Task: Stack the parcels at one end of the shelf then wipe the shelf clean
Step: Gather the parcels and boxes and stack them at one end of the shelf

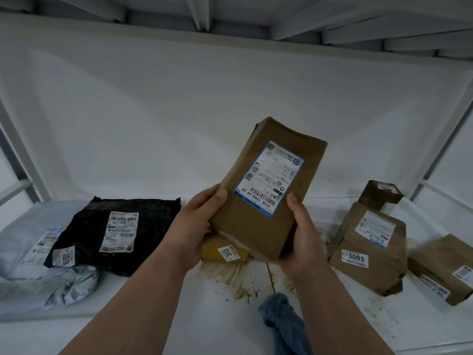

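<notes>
A brown cardboard parcel (281, 155) with a blue-edged label is lifted above the white shelf (192, 324). My left hand (198, 226) grips its lower left edge and my right hand (304, 234) grips its lower right edge. Under it lies a small yellow parcel (225, 252) marked 3003. At the left a black bag parcel (115, 231) lies on a grey bag parcel (28, 265). At the right stand three brown parcels: a large one (368, 249), a small one behind it (378, 194) and one at the edge (442, 267). A blue cloth (284, 324) lies in front.
Brown stains (230, 280) spread over the shelf's middle, and more specks (378, 311) lie at the right. White uprights (23, 155) frame both ends. Another shelf (230, 39) hangs close overhead, with a white back wall behind.
</notes>
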Demonstrator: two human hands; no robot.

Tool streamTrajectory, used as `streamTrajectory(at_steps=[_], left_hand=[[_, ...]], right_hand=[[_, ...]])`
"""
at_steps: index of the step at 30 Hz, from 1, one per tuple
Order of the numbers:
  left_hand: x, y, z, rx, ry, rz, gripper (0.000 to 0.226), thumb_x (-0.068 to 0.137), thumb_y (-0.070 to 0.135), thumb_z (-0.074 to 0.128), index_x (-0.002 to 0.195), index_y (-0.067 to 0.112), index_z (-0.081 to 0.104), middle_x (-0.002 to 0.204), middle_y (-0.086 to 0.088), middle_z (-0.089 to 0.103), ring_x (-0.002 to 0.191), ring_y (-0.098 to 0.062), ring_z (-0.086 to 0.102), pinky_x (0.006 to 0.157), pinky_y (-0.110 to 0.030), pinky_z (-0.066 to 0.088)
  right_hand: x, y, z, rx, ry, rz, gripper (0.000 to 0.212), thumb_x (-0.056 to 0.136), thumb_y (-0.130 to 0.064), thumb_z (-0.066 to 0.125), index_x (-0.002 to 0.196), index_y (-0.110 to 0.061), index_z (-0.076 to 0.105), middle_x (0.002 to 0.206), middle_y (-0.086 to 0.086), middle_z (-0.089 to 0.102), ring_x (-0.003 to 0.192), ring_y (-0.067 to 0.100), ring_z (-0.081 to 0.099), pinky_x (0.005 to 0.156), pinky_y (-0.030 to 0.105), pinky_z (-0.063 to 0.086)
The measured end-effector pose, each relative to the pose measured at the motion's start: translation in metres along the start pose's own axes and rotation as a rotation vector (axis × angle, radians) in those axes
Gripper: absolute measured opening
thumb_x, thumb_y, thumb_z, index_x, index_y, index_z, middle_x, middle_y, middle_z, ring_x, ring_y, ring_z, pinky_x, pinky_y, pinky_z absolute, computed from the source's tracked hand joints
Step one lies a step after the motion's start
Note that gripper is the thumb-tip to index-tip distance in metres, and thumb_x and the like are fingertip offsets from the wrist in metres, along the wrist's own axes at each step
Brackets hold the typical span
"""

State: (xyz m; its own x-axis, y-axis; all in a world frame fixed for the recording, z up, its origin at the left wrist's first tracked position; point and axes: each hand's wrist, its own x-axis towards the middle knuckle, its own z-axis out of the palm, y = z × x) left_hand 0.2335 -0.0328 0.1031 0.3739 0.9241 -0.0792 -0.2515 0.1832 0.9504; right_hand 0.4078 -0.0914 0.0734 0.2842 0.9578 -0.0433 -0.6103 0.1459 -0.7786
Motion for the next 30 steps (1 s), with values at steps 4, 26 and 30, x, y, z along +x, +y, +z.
streamTrajectory(at_steps=[4, 26, 30], left_hand=[[-0.005, -0.006, -0.002, 0.072, -0.107, -0.059, 0.069, 0.067, 0.046, 0.075, 0.132, 0.044, 0.052, 0.118, 0.011, 0.067, 0.105, -0.016, 0.066, 0.087, -0.043, 0.056], [-0.003, -0.005, 0.018, 0.162, 0.011, -0.026, 0.03, 0.088, 0.05, 0.058, 0.117, 0.042, 0.063, 0.1, 0.013, 0.073, 0.096, -0.009, 0.067, 0.081, -0.036, 0.057], [-0.003, -0.006, 0.032, 0.192, -0.004, 0.025, 0.028, 0.093, 0.047, 0.053, 0.12, 0.05, 0.058, 0.097, 0.019, 0.072, 0.091, -0.004, 0.068, 0.077, -0.032, 0.056]], right_hand=[[0.002, -0.002, -0.001, -0.037, -0.008, 0.029, 0.064, 0.077, -0.06, 0.067, 0.134, -0.033, 0.055, 0.124, 0.01, 0.067, 0.112, 0.036, 0.065, 0.091, 0.063, 0.05], [0.001, -0.016, -0.016, -0.213, -0.045, 0.042, 0.052, 0.081, -0.041, 0.068, 0.132, -0.034, 0.057, 0.12, -0.004, 0.07, 0.117, 0.02, 0.063, 0.1, 0.044, 0.05], [0.0, -0.02, -0.02, -0.207, -0.062, 0.002, 0.061, 0.077, -0.027, 0.071, 0.135, -0.03, 0.053, 0.121, -0.004, 0.07, 0.116, 0.02, 0.063, 0.097, 0.044, 0.051]])
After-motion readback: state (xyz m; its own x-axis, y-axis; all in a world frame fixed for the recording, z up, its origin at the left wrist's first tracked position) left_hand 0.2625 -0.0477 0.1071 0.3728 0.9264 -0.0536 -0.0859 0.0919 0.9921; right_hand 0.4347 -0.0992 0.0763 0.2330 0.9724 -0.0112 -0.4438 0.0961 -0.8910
